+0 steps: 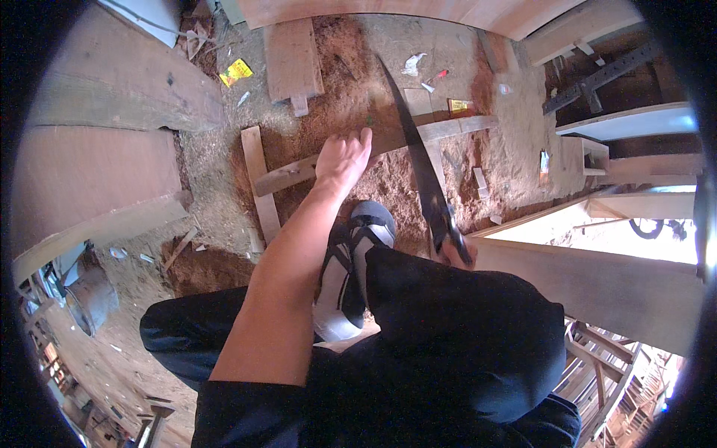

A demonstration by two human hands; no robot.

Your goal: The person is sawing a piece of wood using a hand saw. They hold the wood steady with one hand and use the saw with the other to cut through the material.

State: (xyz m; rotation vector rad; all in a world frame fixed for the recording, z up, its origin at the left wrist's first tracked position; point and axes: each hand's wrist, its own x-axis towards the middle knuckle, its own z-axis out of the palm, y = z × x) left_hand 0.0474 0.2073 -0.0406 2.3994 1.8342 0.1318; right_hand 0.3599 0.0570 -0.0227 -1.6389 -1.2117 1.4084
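Note:
My left hand (343, 157) has its fingers bent over a narrow wooden plank (287, 174), gripping it. The plank lies crosswise on short boards (261, 209) on the dirt floor. In my right hand (455, 252), partly hidden behind my dark trouser leg, is the handle of a long black handsaw (420, 164). The saw's blade crosses the plank to the right of my left hand, pointing away from me; whether the teeth touch the wood is unclear. My grey-and-black shoe (372, 222) is just below the plank.
Large wooden panels stand at the left (93, 183) and top (388, 15). A pale box-like wooden frame (590, 276) is at the right. A board (291, 56), yellow packets (235, 72) and scraps lie on the sawdust-strewn floor. A metal bucket (89, 299) is at lower left.

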